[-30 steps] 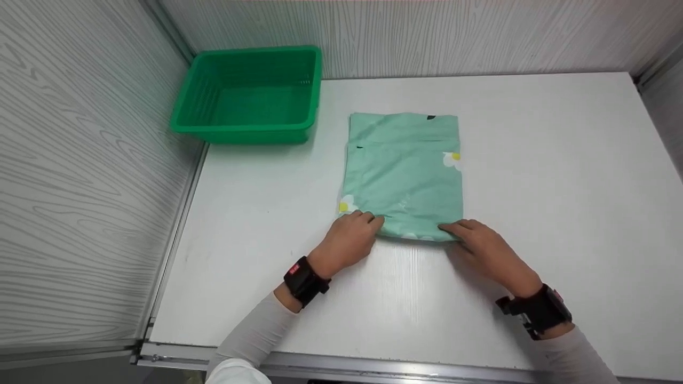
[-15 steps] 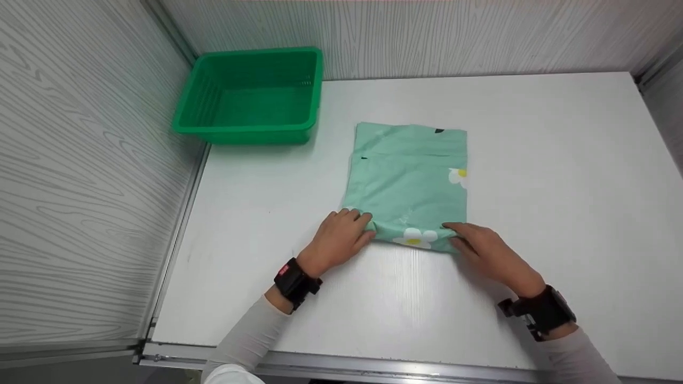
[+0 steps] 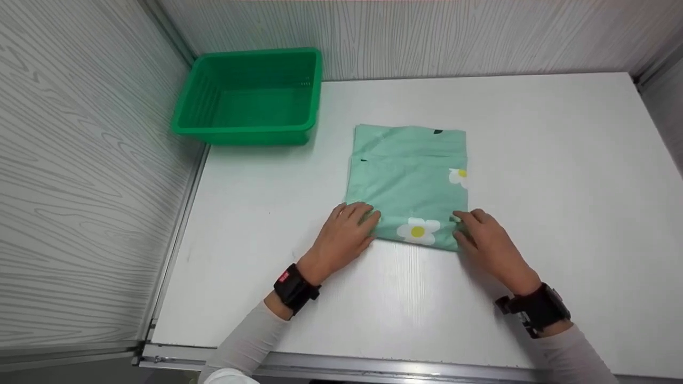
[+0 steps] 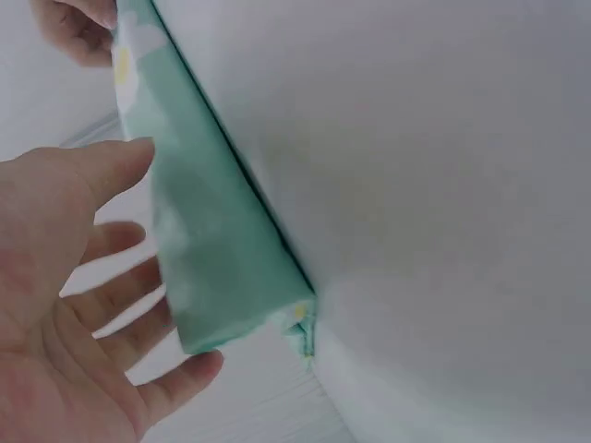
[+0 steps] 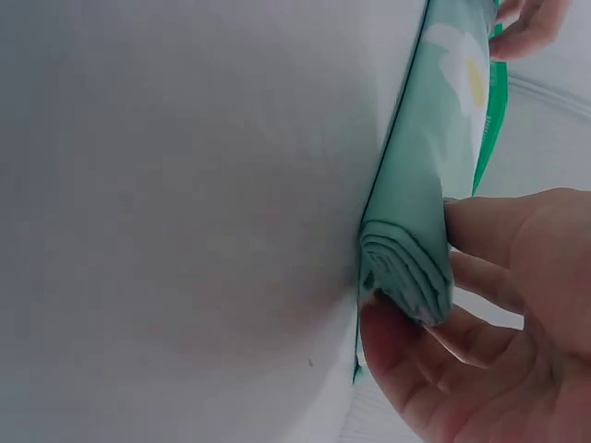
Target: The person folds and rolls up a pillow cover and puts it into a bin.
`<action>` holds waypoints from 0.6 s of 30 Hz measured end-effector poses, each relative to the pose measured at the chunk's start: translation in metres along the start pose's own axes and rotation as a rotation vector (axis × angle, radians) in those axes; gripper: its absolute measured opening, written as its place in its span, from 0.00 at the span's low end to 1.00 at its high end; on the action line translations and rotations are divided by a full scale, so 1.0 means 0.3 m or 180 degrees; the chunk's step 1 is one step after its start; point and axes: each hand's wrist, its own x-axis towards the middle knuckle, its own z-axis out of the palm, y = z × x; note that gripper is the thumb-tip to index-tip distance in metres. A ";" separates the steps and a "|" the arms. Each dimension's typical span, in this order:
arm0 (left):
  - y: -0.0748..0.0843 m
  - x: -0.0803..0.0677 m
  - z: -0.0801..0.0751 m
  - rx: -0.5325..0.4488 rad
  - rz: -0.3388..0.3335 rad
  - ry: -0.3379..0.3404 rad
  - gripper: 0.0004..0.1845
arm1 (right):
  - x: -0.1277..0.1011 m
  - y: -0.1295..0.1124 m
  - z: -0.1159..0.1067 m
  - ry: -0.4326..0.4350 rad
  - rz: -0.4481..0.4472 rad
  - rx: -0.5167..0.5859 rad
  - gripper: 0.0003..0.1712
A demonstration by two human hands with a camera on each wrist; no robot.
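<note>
A mint-green cloth (image 3: pixel 408 176) with white daisies lies folded in the middle of the white table (image 3: pixel 555 176). Its near edge is turned over into a thick fold with a daisy on top. My left hand (image 3: pixel 349 229) holds the fold's left end, and the left wrist view shows the cloth (image 4: pixel 217 268) between thumb and fingers (image 4: pixel 111 245). My right hand (image 3: pixel 480 237) pinches the fold's right end. In the right wrist view the layered cloth (image 5: pixel 416 212) sits between my thumb and fingers (image 5: pixel 485 226).
A green plastic basket (image 3: pixel 248 130) stands with nothing in it at the back left, close to the cloth's far corner. Grey wood-grain walls (image 3: pixel 80 160) close the left and back sides. A metal rail (image 3: pixel 373 365) runs along the table's near edge.
Both hands have turned the cloth's near edge over and away from me, so a daisy now shows on the fold. The cloth looks shorter front to back.
</note>
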 end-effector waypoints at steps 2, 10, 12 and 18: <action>0.023 0.002 0.001 0.0037 0.0135 -0.0014 0.26 | 0.002 0.003 -0.003 0.0103 -0.0091 -0.0049 0.24; -0.046 -0.126 -0.045 -0.0051 -0.0094 -0.0391 0.33 | 0.051 -0.105 0.143 -0.0115 -0.0458 0.0216 0.25; -0.034 -0.111 -0.038 -0.0108 -0.0122 -0.0388 0.31 | 0.034 -0.095 0.136 -0.0191 -0.0487 0.0189 0.28; 0.024 0.012 0.003 -0.0129 -0.0021 -0.0249 0.20 | 0.008 -0.032 0.036 -0.0281 -0.0415 -0.0078 0.36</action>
